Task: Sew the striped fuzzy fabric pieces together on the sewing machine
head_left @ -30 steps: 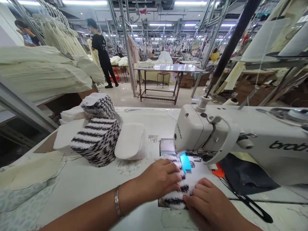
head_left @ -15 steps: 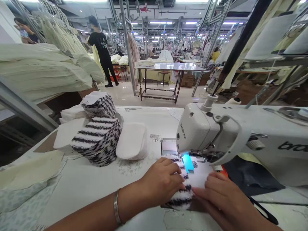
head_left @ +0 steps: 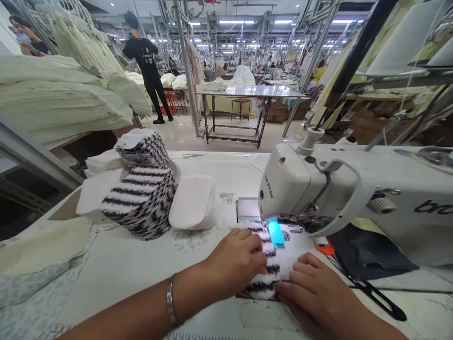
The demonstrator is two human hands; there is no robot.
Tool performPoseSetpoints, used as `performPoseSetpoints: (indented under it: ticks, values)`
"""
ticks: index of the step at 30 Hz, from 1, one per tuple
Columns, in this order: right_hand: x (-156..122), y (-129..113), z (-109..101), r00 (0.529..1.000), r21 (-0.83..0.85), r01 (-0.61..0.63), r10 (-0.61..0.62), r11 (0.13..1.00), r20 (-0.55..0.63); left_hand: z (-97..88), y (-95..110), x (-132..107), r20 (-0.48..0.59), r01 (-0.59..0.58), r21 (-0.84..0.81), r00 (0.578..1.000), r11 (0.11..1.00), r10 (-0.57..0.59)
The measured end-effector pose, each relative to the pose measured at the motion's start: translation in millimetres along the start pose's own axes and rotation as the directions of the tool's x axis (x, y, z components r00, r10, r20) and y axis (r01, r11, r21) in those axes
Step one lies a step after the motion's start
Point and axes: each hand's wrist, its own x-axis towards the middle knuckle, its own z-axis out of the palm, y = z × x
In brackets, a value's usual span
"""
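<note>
A fuzzy black-and-white striped fabric piece [head_left: 264, 286] lies under the front of the white sewing machine [head_left: 288, 189], next to its needle area. My left hand [head_left: 231, 264], with a metal bangle at the wrist, presses on the piece with curled fingers; the fingertips are partly hidden. At the lower right edge of the fabric, my right hand [head_left: 314, 293] pinches with thumb and bent fingers. A bright blue patch [head_left: 276, 233] shows beside the presser foot, right of the fabric.
Left on the table stand stacks of striped pieces [head_left: 138, 203] and white pieces [head_left: 193, 203]. Black scissors [head_left: 384, 297] and a dark cloth [head_left: 371, 250] lie to the right. Behind are a metal-framed table [head_left: 247, 89] and a standing person [head_left: 145, 66].
My right hand has moved slightly left along the fabric's edge, uncovering more of the black scissors. My left hand stays on the fabric. The camera view has shifted a little.
</note>
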Motion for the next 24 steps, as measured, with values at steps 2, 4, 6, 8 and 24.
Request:
performPoseSetpoints:
  ticks: [2, 4, 6, 8, 24]
  values:
    - [0.4, 1.8, 7.6, 1.0, -0.007, 0.005, -0.005, 1.0, 0.001, 3.7, -3.6, 0.0, -0.009, -0.017, 0.022, 1.0, 1.0, 0.018]
    - [0.6, 2.8, 12.8, 1.0, -0.004, 0.01, -0.01, 1.0, -0.014, 4.7, -6.2, 0.3, -0.011, -0.057, 0.048, 0.998, 0.997, 0.057]
    - [0.1, 2.3, 15.1, 1.0, 0.012, 0.007, -0.007, 1.0, -0.028, 2.7, -6.8, 1.1, 0.016, -0.108, 0.089, 0.994, 0.99, 0.107]
    - [-0.9, -0.1, 14.6, 1.0, 0.041, 0.003, -0.002, 0.999, -0.029, -0.8, -5.6, 2.7, 0.033, -0.141, 0.122, 0.99, 0.982, 0.138]
    - [4.4, 5.3, 8.3, 0.997, -0.058, -0.058, 0.055, 0.997, -0.059, -0.3, -12.9, 3.6, 0.035, -0.119, -0.043, 0.992, 0.992, 0.121]
